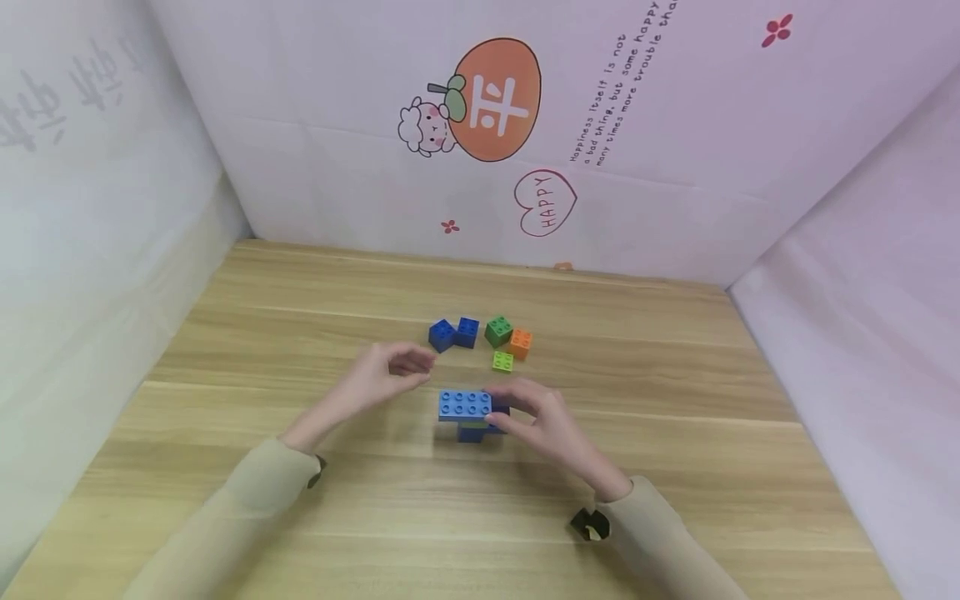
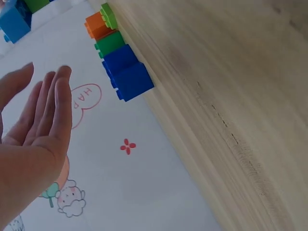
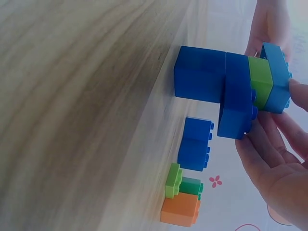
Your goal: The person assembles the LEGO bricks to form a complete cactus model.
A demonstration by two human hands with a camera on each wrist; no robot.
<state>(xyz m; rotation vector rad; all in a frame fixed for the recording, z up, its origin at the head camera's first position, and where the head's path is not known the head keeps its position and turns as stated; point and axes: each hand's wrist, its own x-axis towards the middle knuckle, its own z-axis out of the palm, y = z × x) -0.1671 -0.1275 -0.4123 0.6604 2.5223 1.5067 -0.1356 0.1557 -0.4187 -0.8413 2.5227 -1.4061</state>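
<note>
A small tower of toy building bricks stands on the wooden table (image 1: 480,517). Its top is a light blue eight-stud brick (image 1: 465,404), with a lime green brick (image 3: 260,83) beneath. Below that, a dark blue brick (image 3: 235,103) juts out sideways over a blue base brick (image 3: 199,74). My right hand (image 1: 542,418) pinches the light blue brick at its right end, thumb on the near side and fingers on the far side. Left of the tower, my left hand (image 1: 382,375) hovers apart from it, holding nothing, its fingers loosely extended in the left wrist view.
Behind the tower lie loose bricks: two dark blue bricks (image 1: 454,334), a green brick (image 1: 498,331), an orange brick (image 1: 521,343) and a small lime brick (image 1: 502,362). White printed cloth (image 1: 337,183) walls the table at the back and both sides.
</note>
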